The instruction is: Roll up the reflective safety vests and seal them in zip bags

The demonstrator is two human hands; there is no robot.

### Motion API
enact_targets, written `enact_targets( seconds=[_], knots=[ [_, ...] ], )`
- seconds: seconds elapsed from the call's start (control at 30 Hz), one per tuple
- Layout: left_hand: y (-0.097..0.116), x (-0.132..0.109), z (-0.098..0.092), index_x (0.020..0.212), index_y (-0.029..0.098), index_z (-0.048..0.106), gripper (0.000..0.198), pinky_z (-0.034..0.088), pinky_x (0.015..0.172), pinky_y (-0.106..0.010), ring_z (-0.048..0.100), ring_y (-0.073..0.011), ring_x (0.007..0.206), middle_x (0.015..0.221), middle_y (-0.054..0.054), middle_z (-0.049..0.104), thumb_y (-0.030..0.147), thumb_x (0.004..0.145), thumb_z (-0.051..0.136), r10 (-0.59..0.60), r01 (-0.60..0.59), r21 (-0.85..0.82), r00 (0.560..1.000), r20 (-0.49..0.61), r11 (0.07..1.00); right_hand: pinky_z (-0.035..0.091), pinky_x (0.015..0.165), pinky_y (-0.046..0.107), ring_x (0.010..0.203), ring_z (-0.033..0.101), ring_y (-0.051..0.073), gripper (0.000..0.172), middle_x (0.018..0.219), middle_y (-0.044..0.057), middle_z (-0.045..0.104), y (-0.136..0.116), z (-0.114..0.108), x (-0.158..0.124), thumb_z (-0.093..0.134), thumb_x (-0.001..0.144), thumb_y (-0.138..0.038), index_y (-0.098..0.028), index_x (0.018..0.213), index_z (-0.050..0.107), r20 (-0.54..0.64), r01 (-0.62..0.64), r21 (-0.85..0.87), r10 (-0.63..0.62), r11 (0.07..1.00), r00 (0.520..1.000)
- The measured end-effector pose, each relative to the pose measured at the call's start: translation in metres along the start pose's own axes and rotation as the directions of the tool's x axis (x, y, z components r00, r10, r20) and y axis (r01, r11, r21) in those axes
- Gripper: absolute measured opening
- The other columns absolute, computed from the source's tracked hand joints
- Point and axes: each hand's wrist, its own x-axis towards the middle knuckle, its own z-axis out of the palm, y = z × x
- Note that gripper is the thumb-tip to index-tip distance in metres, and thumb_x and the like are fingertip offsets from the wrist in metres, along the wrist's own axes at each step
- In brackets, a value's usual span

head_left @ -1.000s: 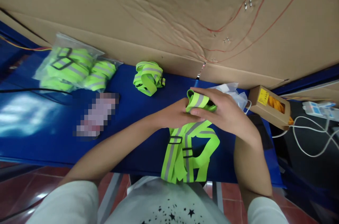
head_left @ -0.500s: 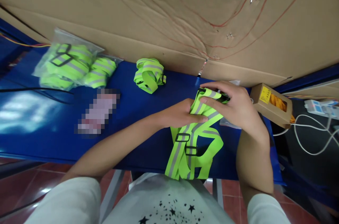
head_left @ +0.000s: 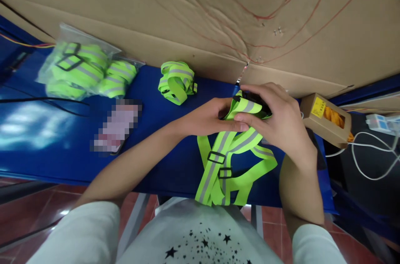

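Note:
A neon-green reflective strap vest (head_left: 229,160) with grey stripes and black buckles lies on the blue table (head_left: 62,130), its loose straps hanging over the near edge. My left hand (head_left: 208,118) pinches the folded top of the vest from the left. My right hand (head_left: 275,118) wraps over the same folded part from the right, fingers curled round it. Both hands meet above the table's middle.
A rolled green vest (head_left: 176,81) lies behind my hands. Two clear bags of green vests (head_left: 84,73) sit at the far left. A blurred pink item (head_left: 115,127) lies left of centre. A small cardboard box (head_left: 326,118), white cables and a cardboard wall are behind and right.
Both hands have folded the vest's top over once more and shifted slightly away from me. The hanging straps have spread wider to the right.

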Motion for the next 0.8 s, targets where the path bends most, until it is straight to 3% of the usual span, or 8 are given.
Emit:
enact_targets(
  seconds=[0.17, 0.3, 0.4, 0.47, 0.57, 0.67, 0.8],
  knots=[
    [-0.005, -0.002, 0.006, 0.092, 0.015, 0.074, 0.035, 0.049, 0.070, -0.027, 0.063, -0.0182, 0.079, 0.083, -0.002, 0.070, 0.050, 0.089, 0.075, -0.008, 0.009, 0.028, 1.000, -0.020, 1.000, 0.053, 0.106, 0.049, 0.119, 0.066, 0.034, 0.058, 0.126, 0.010, 0.071, -0.002, 0.004, 0.002, 0.074, 0.088, -0.064, -0.031, 0.136, 0.066, 0.041, 0.018, 0.081, -0.022, 0.997, 0.999],
    [-0.003, -0.003, 0.006, 0.104, 0.017, 0.076, 0.035, 0.054, 0.086, -0.034, 0.070, -0.0230, 0.092, 0.098, -0.004, 0.075, 0.046, 0.086, 0.081, -0.037, 0.009, -0.130, 0.977, -0.210, 0.991, 0.049, 0.115, 0.051, 0.134, 0.059, 0.036, 0.078, 0.145, 0.012, 0.062, 0.008, 0.009, 0.005, 0.071, 0.088, -0.069, -0.030, 0.153, 0.051, -0.002, 0.027, 0.154, -0.027, 0.988, 1.000],
    [0.002, -0.003, 0.004, 0.095, 0.018, 0.076, 0.031, 0.055, 0.082, -0.034, 0.070, -0.0208, 0.083, 0.085, -0.002, 0.073, 0.044, 0.081, 0.086, -0.018, -0.041, -0.183, 0.951, -0.307, 0.982, 0.048, 0.117, 0.049, 0.142, 0.055, 0.032, 0.092, 0.157, 0.014, 0.049, 0.023, 0.014, 0.006, 0.068, 0.090, -0.071, -0.029, 0.164, 0.033, -0.055, -0.019, 0.334, 0.040, 0.942, 0.998],
    [0.003, -0.002, 0.004, 0.091, 0.019, 0.076, 0.030, 0.057, 0.078, -0.033, 0.069, -0.0187, 0.077, 0.081, 0.000, 0.071, 0.042, 0.078, 0.089, -0.002, -0.072, -0.207, 0.941, -0.338, 0.976, 0.050, 0.117, 0.046, 0.143, 0.056, 0.029, 0.093, 0.159, 0.013, 0.049, 0.034, 0.016, 0.006, 0.066, 0.090, -0.072, -0.031, 0.164, 0.030, -0.001, -0.092, 0.470, 0.104, 0.878, 0.995],
    [0.002, 0.000, 0.004, 0.092, 0.021, 0.076, 0.030, 0.059, 0.077, -0.034, 0.069, -0.0175, 0.074, 0.084, 0.001, 0.073, 0.041, 0.075, 0.092, -0.020, -0.103, -0.298, 0.924, -0.382, 0.949, 0.052, 0.116, 0.046, 0.142, 0.057, 0.027, 0.081, 0.154, 0.007, 0.058, 0.047, 0.017, 0.004, 0.064, 0.089, -0.075, -0.036, 0.157, 0.045, 0.213, -0.283, 0.618, 0.191, 0.733, 0.958],
    [0.000, 0.001, 0.003, 0.090, 0.021, 0.074, 0.032, 0.061, 0.077, -0.037, 0.071, -0.0192, 0.075, 0.084, 0.000, 0.074, 0.043, 0.074, 0.092, -0.036, -0.128, -0.354, 0.906, -0.421, 0.926, 0.060, 0.104, 0.045, 0.124, 0.071, 0.027, 0.067, 0.133, 0.005, 0.074, 0.055, 0.015, 0.002, 0.068, 0.086, -0.075, -0.034, 0.138, 0.067, 0.369, -0.396, 0.696, 0.174, 0.600, 0.913],
    [-0.002, 0.001, 0.001, 0.091, 0.020, 0.073, 0.034, 0.062, 0.078, -0.041, 0.074, -0.0240, 0.081, 0.089, -0.003, 0.076, 0.049, 0.078, 0.087, -0.009, -0.135, -0.293, 0.897, -0.442, 0.947, 0.063, 0.094, 0.038, 0.103, 0.077, 0.024, 0.038, 0.106, 0.001, 0.082, 0.053, 0.011, 0.001, 0.082, 0.084, -0.057, -0.029, 0.110, 0.082, 0.418, -0.412, 0.670, 0.146, 0.618, 0.897]
  ],
)
